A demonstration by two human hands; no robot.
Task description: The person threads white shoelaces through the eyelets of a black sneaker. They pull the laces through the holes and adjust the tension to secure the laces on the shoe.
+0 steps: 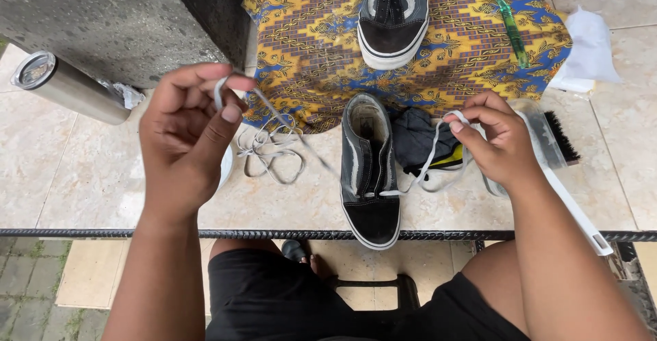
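Tiled worktop [82, 177] outdoors, pale and marbled, with a patterned yellow-and-blue cloth [465, 46] spread at the far side, probably to keep things off the stone. On that cloth: a second black shoe [393, 19] without lace, and a green toothbrush [508, 19] lying near the right edge. Beside the cloth, a crumpled white bag [588, 46].

Near the front edge, toe toward the viewer: a black shoe [371, 170] with white sole, set square between both hands for lacing. White shoelace [424, 163] threaded through the lowest eyelets, both ends drawn outward to even them. Left hand [188, 135] raised, thumb and fingers pinching one lace end, pulled taut up and to the left. Right hand [496, 139] lower, fingertips pinching the other end close to the shoe, slack looping beneath.

Just left of the shoe, a loose spare lace [270, 153] in a tangle. Just right, a dark bundled cloth [421, 142] with a yellow patch. Behind the right hand, a scrubbing brush [558, 142] with black bristles and long white handle. Far left, a steel tumbler [65, 84] lying on its side against a grey concrete block [123, 19].
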